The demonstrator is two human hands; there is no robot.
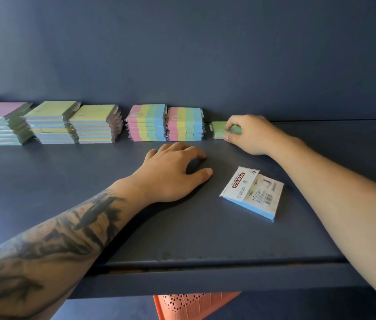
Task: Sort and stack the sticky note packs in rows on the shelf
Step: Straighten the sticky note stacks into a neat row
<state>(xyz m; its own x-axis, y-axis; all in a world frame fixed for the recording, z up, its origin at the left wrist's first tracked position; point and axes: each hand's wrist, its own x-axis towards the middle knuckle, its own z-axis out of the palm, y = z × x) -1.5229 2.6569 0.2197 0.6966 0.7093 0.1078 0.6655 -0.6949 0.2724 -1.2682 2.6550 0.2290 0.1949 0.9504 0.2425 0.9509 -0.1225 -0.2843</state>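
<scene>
A row of sticky note stacks stands along the back of the dark blue shelf [44, 192]: pink-topped [2, 123], two green-topped [51, 122] [94, 123], and two striped stacks [146, 123] [186, 124]. At the row's right end my right hand [251, 135] pinches a small green pack [219, 130] lying on the shelf, fingers on top, thumb at its front edge. My left hand [175, 172] rests palm down on the shelf in front of the striped stacks, fingers loosely curled, holding nothing. A blue pack [254, 192] lies label side up near the shelf's middle.
The shelf's back wall rises just behind the stacks. Its front edge [205, 266] runs across below my forearms. An orange perforated basket [191, 306] shows under the shelf. More stacks continue off the left edge.
</scene>
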